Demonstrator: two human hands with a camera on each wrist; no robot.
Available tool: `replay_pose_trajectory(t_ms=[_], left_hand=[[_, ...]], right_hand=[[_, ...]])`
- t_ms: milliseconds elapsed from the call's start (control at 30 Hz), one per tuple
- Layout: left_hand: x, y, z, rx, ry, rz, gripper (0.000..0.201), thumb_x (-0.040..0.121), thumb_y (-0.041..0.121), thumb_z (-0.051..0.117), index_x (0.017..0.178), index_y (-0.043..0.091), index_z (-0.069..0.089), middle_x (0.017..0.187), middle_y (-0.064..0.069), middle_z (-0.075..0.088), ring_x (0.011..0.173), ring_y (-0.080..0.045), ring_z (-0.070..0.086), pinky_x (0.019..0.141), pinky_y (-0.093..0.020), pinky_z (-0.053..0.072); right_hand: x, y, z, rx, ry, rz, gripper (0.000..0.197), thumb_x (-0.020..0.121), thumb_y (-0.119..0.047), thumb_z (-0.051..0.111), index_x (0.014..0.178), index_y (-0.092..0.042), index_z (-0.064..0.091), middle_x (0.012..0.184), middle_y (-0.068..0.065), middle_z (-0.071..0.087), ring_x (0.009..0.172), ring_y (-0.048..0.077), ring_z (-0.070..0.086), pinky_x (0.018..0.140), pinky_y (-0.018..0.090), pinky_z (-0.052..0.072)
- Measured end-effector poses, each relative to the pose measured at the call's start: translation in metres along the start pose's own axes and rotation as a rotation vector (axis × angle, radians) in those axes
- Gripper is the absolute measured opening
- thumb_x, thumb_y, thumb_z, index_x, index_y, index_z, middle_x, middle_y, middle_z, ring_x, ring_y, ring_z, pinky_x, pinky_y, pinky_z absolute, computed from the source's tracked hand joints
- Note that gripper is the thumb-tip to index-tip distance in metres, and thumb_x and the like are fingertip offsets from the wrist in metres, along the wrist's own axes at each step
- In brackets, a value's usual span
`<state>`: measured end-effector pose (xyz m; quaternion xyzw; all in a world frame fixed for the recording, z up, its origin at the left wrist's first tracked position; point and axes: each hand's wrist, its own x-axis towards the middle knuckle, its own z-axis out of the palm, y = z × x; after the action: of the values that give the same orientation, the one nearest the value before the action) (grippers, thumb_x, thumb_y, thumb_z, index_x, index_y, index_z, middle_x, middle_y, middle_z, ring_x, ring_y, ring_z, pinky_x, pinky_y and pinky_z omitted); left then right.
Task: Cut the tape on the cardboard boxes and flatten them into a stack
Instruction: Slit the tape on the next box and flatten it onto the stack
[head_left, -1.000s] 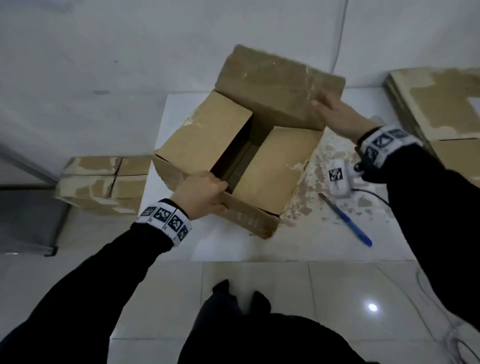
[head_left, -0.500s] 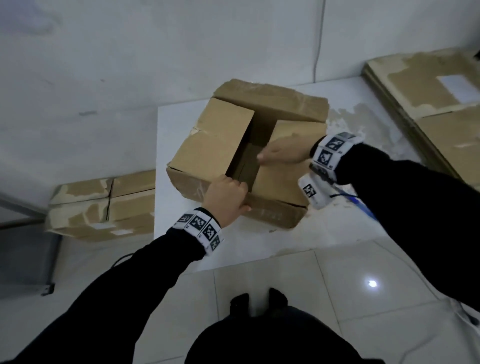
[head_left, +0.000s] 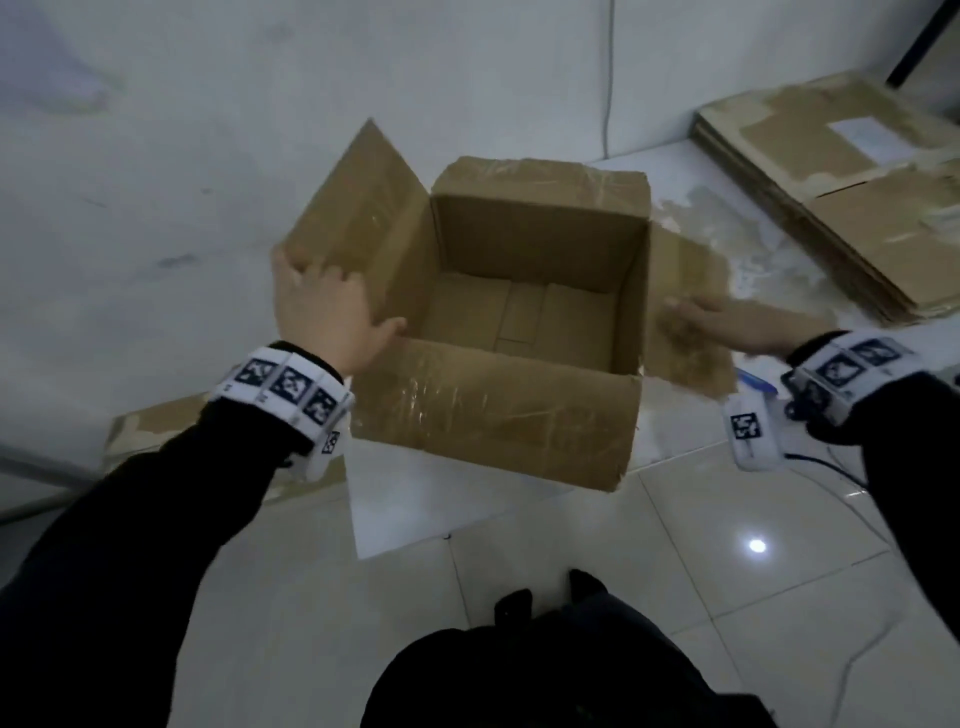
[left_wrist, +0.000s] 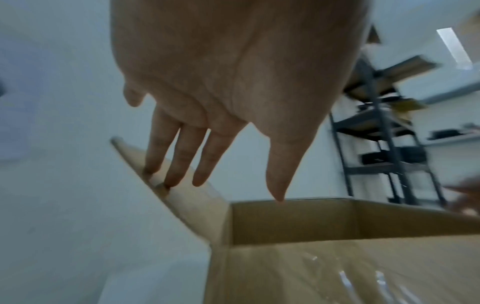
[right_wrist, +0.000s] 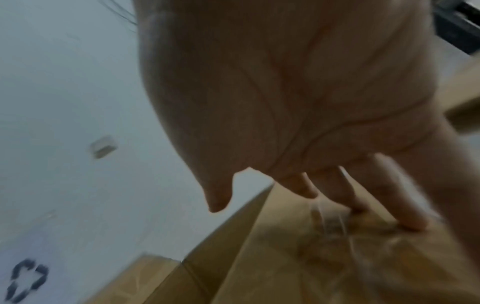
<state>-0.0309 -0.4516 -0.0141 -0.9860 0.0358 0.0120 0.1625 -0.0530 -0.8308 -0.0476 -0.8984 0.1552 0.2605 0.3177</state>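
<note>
1. The cardboard box (head_left: 524, 332) stands open-topped on the white table (head_left: 400, 504), between the two hands, its near wall overhanging the table's front edge.
2. The left hand (head_left: 327, 317) is spread flat, fingers straight, and lies against the left flap (head_left: 358, 223), which stands raised and leans outward from the box. In the left wrist view the fingertips (left_wrist: 155, 174) touch the flap's surface near its outer edge; the thumb points toward the box's near corner and curls round nothing.
3. The right hand (head_left: 737, 325) is also flat, palm down, fingers extended. It presses on the right flap (head_left: 685, 312), which is folded outward and down, just beyond the box's right wall. The right wrist view is blurred, but straight fingers (right_wrist: 405, 209) rest on cardboard with shiny tape.
4. Clear tape glints on the box's near wall (head_left: 493, 415), just below and between the wrists.
5. Past the right hand, farther back on the table, lies a stack of flattened cardboard (head_left: 852, 182).
6. Just under the right wrist, a blue pen (head_left: 756, 382) shows partly beside the flap.
7. Below the left forearm, more cardboard (head_left: 156, 421) sits on the floor beside the table.
</note>
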Motion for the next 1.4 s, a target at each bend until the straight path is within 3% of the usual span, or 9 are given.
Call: replay_pose_trajectory(t_ms=[167,367,600,767,833,1100,1200,1333,1400], left_hand=[[0.021,-0.027,0.045,-0.592,-0.547,-0.074,0.111,0.065,0.092,0.011,0.146,0.021,0.036,0.149,-0.011,0.04,0.135,-0.031,0.039,0.115,-0.051,0.017],[0.04,-0.023,0.007,-0.606,-0.452,-0.034,0.077,0.093,0.063,0.011,0.148,0.012,0.03,0.152,-0.017,0.031,0.139,-0.032,0.031,0.115,-0.043,0.022],[0.068,0.052,-0.083,-0.859,0.115,0.406,0.063,0.099,0.049,0.034,0.149,0.011,0.025,0.154,-0.006,0.029,0.14,-0.019,0.029,0.112,-0.025,0.021],[0.083,0.123,-0.11,-0.819,0.057,0.651,0.076,0.097,0.055,0.034,0.153,0.016,0.002,0.16,-0.007,-0.006,0.148,-0.02,-0.001,0.12,-0.042,0.006],[0.089,0.138,-0.111,-0.806,-0.001,0.655,0.079,0.095,0.055,0.037,0.153,0.017,-0.001,0.16,-0.007,-0.01,0.148,-0.024,-0.004,0.12,-0.044,0.005],[0.106,0.123,-0.095,-0.435,-0.147,0.658,0.077,0.083,0.06,0.056,0.147,0.022,0.032,0.152,-0.009,0.031,0.139,-0.028,0.027,0.113,-0.04,0.024],[0.108,0.094,-0.089,-0.394,-0.225,0.623,0.083,0.076,0.061,0.063,0.143,0.019,0.036,0.144,-0.009,0.039,0.128,-0.027,0.041,0.106,-0.038,0.035],[0.097,0.066,-0.071,-0.375,-0.274,0.572,0.08,0.076,0.053,0.069,0.139,0.017,0.035,0.137,-0.01,0.035,0.122,-0.028,0.044,0.102,-0.039,0.038],[0.09,0.063,-0.065,-0.422,-0.254,0.578,0.079,0.079,0.051,0.067,0.141,0.016,0.033,0.138,-0.01,0.035,0.123,-0.027,0.043,0.101,-0.036,0.037]], right_hand=[[0.023,-0.027,0.051,0.535,-0.073,0.066,0.049,0.098,-0.03,0.047,0.142,-0.018,0.03,0.14,0.011,0.043,0.109,0.036,0.055,0.063,0.047,0.059],[0.027,-0.028,0.045,0.7,0.233,-0.05,0.034,0.095,-0.013,0.039,0.129,-0.015,0.037,0.126,0.013,0.05,0.1,0.039,0.057,0.051,0.045,0.057],[0.03,-0.046,0.118,0.708,0.691,-0.201,0.079,0.091,-0.002,0.045,0.147,-0.001,-0.01,0.152,0.021,0.014,0.137,0.037,0.025,0.115,0.044,0.022],[0.027,-0.072,0.183,0.769,0.788,-0.197,0.089,0.086,0.002,0.05,0.148,-0.01,-0.013,0.156,0.019,-0.012,0.145,0.031,-0.005,0.118,0.033,-0.005],[0.028,-0.074,0.197,0.608,0.829,-0.274,0.09,0.081,0.002,0.055,0.147,0.0,-0.007,0.153,0.027,-0.011,0.144,0.037,-0.009,0.119,0.048,-0.002],[0.021,-0.039,0.212,0.464,0.723,-0.441,0.066,0.093,-0.049,0.04,0.143,-0.009,0.024,0.151,0.015,0.017,0.144,0.026,0.011,0.118,0.042,0.017],[0.013,-0.019,0.177,0.74,0.689,-0.375,0.054,0.095,-0.04,0.039,0.14,-0.012,0.026,0.137,0.008,0.037,0.12,0.017,0.043,0.103,0.036,0.038],[0.016,-0.019,0.108,0.774,0.38,-0.303,0.06,0.1,-0.05,0.01,0.136,-0.013,0.042,0.13,-0.003,0.048,0.121,0.007,0.044,0.093,0.009,0.035],[0.025,-0.028,0.079,0.882,0.285,-0.344,0.07,0.098,-0.051,-0.001,0.146,-0.012,0.031,0.147,0.0,0.039,0.132,0.011,0.039,0.102,0.017,0.033]])
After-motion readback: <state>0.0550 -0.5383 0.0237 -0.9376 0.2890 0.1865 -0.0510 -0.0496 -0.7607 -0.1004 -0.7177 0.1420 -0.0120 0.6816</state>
